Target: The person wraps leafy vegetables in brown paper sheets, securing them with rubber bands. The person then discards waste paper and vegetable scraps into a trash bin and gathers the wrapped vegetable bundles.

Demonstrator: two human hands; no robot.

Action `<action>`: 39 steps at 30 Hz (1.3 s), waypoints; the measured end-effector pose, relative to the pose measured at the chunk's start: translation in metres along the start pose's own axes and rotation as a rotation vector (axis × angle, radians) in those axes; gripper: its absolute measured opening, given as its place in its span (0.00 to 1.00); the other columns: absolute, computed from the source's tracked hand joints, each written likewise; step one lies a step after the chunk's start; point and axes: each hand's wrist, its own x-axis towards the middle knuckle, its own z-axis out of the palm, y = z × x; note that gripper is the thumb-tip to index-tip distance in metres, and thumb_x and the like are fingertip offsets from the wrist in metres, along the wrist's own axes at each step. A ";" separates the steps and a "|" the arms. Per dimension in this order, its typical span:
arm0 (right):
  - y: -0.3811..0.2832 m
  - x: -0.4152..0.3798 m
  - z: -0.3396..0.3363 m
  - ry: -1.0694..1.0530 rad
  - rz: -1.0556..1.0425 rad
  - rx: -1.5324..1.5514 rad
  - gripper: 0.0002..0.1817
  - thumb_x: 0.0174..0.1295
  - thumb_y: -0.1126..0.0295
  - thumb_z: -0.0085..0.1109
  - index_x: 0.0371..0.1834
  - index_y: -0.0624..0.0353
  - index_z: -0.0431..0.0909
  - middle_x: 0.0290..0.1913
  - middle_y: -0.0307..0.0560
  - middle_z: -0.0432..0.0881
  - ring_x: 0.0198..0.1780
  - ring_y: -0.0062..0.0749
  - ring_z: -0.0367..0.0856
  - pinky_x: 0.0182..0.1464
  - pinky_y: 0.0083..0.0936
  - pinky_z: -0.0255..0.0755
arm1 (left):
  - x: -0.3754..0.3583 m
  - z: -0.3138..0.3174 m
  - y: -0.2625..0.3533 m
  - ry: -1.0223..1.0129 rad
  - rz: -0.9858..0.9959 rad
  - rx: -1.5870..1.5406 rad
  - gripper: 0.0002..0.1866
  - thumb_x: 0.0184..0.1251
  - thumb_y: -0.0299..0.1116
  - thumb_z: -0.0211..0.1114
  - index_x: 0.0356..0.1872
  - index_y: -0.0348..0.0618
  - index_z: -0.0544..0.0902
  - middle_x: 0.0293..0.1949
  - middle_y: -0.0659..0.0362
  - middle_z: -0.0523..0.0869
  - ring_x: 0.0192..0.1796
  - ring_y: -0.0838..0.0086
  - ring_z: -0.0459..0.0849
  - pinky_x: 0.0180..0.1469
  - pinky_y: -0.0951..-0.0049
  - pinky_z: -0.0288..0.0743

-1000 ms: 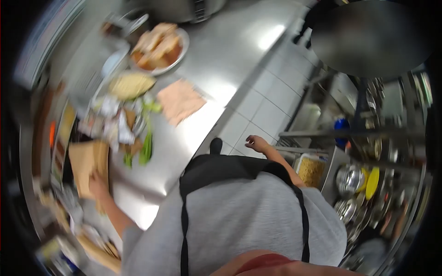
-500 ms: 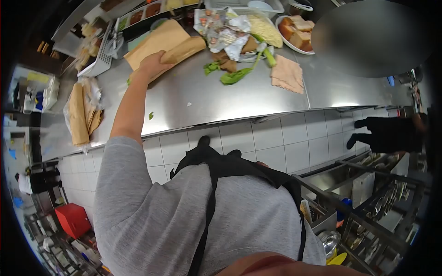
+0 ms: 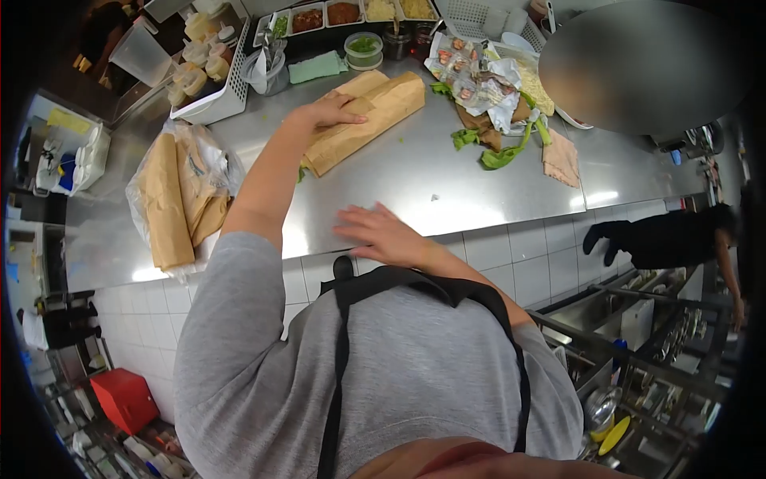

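My left hand [image 3: 331, 112] is on a folded length of brown paper [image 3: 383, 112] on the steel counter, its fingers bent over the paper's upper layer. The paper forms a long thick roll slanting up to the right; what lies inside is hidden, though a bit of green leaf pokes out by its lower left end. Over the counter's front edge hovers my right hand [image 3: 387, 235], fingers spread and holding nothing. Right of the roll lies a heap of crumpled foil and plastic [image 3: 479, 80] with green leaves [image 3: 507, 152] beside it.
A plastic bag with brown paper rolls [image 3: 171, 199] lies at left. Behind it stands a white basket of squeeze bottles [image 3: 215, 104]. Food trays [image 3: 343, 14] line the back, near a green-lidded tub [image 3: 364, 52]. A pinkish cloth [image 3: 562, 158] lies at right; another person [image 3: 670, 238] stands beyond.
The brown paper now lies more folded into a roll, my left hand further over it. My right hand has come into view above the counter edge. The view has shifted left.
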 end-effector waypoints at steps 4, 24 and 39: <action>0.023 0.019 0.034 -0.129 0.111 -0.260 0.32 0.63 0.48 0.49 0.70 0.37 0.57 0.74 0.36 0.53 0.75 0.35 0.46 0.69 0.62 0.38 | 0.004 0.018 -0.014 0.372 0.393 0.087 0.39 0.50 0.54 0.71 0.63 0.53 0.68 0.61 0.51 0.66 0.65 0.58 0.63 0.66 0.60 0.58; 0.140 0.002 -0.045 0.124 0.880 -0.530 0.36 0.63 0.36 0.37 0.72 0.38 0.53 0.76 0.42 0.47 0.76 0.45 0.41 0.68 0.65 0.34 | -0.056 0.032 0.025 0.343 0.181 0.481 0.34 0.48 0.42 0.71 0.57 0.39 0.70 0.53 0.47 0.77 0.55 0.56 0.77 0.56 0.62 0.73; 0.118 0.067 -0.047 0.565 0.796 1.041 0.39 0.60 0.54 0.60 0.69 0.62 0.54 0.60 0.49 0.69 0.58 0.31 0.71 0.55 0.31 0.70 | -0.045 -0.004 -0.022 -0.047 -0.076 -0.182 0.41 0.43 0.50 0.73 0.60 0.39 0.71 0.54 0.51 0.77 0.56 0.67 0.75 0.54 0.68 0.71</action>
